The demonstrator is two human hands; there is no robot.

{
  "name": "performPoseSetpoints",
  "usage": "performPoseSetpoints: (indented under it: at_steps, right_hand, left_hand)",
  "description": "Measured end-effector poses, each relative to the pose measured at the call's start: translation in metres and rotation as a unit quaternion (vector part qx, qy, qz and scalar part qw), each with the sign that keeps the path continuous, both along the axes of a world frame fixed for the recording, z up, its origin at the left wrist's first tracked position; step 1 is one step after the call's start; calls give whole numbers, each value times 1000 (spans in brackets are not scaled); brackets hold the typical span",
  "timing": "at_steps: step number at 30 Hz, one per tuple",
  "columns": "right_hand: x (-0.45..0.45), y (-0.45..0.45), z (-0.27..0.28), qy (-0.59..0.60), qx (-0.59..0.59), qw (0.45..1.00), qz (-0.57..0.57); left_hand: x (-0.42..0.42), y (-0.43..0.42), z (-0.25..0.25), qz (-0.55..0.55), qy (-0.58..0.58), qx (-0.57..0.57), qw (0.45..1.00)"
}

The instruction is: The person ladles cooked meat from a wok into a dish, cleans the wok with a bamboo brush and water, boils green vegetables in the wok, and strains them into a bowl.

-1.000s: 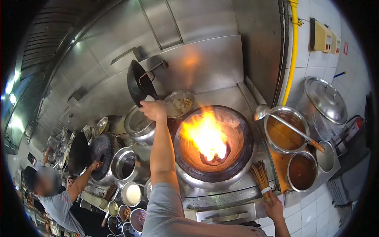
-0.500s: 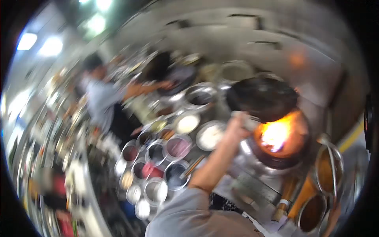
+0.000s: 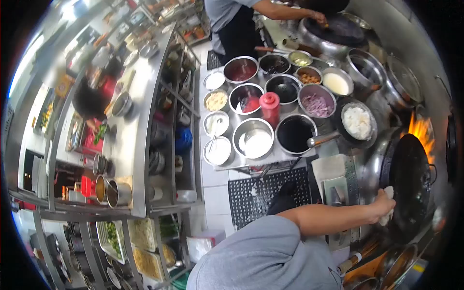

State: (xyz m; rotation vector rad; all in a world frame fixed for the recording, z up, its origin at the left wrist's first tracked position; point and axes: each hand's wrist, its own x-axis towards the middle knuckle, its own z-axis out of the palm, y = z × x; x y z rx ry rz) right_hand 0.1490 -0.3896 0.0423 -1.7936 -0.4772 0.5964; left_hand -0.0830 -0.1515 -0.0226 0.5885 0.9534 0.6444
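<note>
My left hand [image 3: 383, 207] is closed on the near edge of a large black wok [image 3: 410, 186], with a pale folded cloth [image 3: 386, 217] between palm and metal. The wok's dark inside faces up and right. Orange flames [image 3: 419, 131] rise at its far edge. Beside the wok stands a dark bowl of white food [image 3: 358, 122], with a ladle [image 3: 323, 139] lying close by over a pot of dark liquid [image 3: 296, 133]. My right hand is out of view.
Several steel pots and bowls crowd a side table, among them chopped onion [image 3: 316, 104] and a red squeeze bottle [image 3: 269, 107]. Beyond it, a co-worker's hand [image 3: 319, 18] is over another wok. A black mat [image 3: 268, 193] covers the floor. Shelving [image 3: 145, 145] stands left.
My view has swung left, bringing in the pots, floor and shelves. The wok, held raised over the burner flame before, now appears lower at right. My left hand keeps its grip.
</note>
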Motion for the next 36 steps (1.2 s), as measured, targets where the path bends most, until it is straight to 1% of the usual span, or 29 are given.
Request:
performPoseSetpoints:
  at_steps: [3,6,7,9,10,11,14,15,16,17,18,19,20,21,22,23,24,25,27,28,29,30,31,32,33,34,35,36]
  right_hand:
    - [18,22,32,8,29,999,11]
    - [52,72,70,11,56,997,52]
    - [61,98,81,-6,49,995,81]
    - [112,154,81,-136,-7,980,142]
    - [153,188,79,-193,14,942,275]
    - [154,222,85,-183,4,947,263]
    - [121,338,83,-84,-46,970,221]
    - [106,370,81,-61,-53,969,234]
    - [86,401,73,-81,-41,961,261]
    - [100,448,48,86,-5,941,329]
    - [65,459,48,55,3,946,320]
    - [28,472,49,23,9,950,310]
    - [-9,485,49,-10,15,954,299]
    - [-60,479,68,-116,-36,964,238]
    - [-32,506,38,-72,5,959,274]
    - [-4,530,10,-24,42,950,309]
    - [-25,535,27,-72,-31,961,267]
    - [-39,539,33,-95,-41,962,254]
    - [-47,547,28,-79,-43,973,212]
    - [-38,561,10,-70,-51,974,208]
    - [-29,573,-1,-62,-60,975,205]
    - [-43,568,8,-85,-76,974,198]
    - [-56,565,21,-51,-110,973,196]
    - [-56,569,20,37,-57,977,201]
    - [-51,572,19,124,-3,971,203]
    - [-43,575,23,286,44,937,194]
    - [-33,579,31,440,88,875,181]
    - [-24,580,36,581,129,786,166]
  left_hand:
    - [33,5,-12,29,-14,-4,999]
    - [39,9,-10,0,11,-5,1000]
    - [35,12,-9,-9,16,-5,1000]
    - [29,14,-22,11,-40,-5,999]
    - [28,15,-30,20,-70,-4,997]
    - [20,17,-37,20,-31,44,998]
    - [-34,17,-62,19,84,186,979]
    - [-71,25,-54,-2,100,198,975]
    - [-107,33,-45,-23,116,210,971]
    - [-149,41,-25,-73,113,191,972]
    - [-161,44,-32,-70,174,152,971]
    - [-167,45,-50,-20,224,206,952]
    - [-188,49,-36,-42,237,203,949]
    - [-188,49,-75,-21,266,268,926]
    - [-200,56,-61,-39,245,262,933]
    - [-201,55,-79,-23,253,273,928]
    - [-209,52,-93,-22,283,331,900]
    - [-211,54,-101,-11,313,384,868]
    - [-212,53,-85,-23,347,375,859]
    - [-214,53,-80,-24,368,367,854]
    - [-213,55,-82,-30,353,342,870]
    - [-211,56,-85,-36,339,316,885]
    - [-208,56,-91,-40,325,290,899]
    - [-203,56,-103,-27,310,279,908]
    - [-199,57,-108,-22,323,285,902]
    - [-196,58,-112,-17,336,291,896]
    - [-192,60,-112,-11,350,296,889]
    - [-189,62,-111,-13,361,304,882]
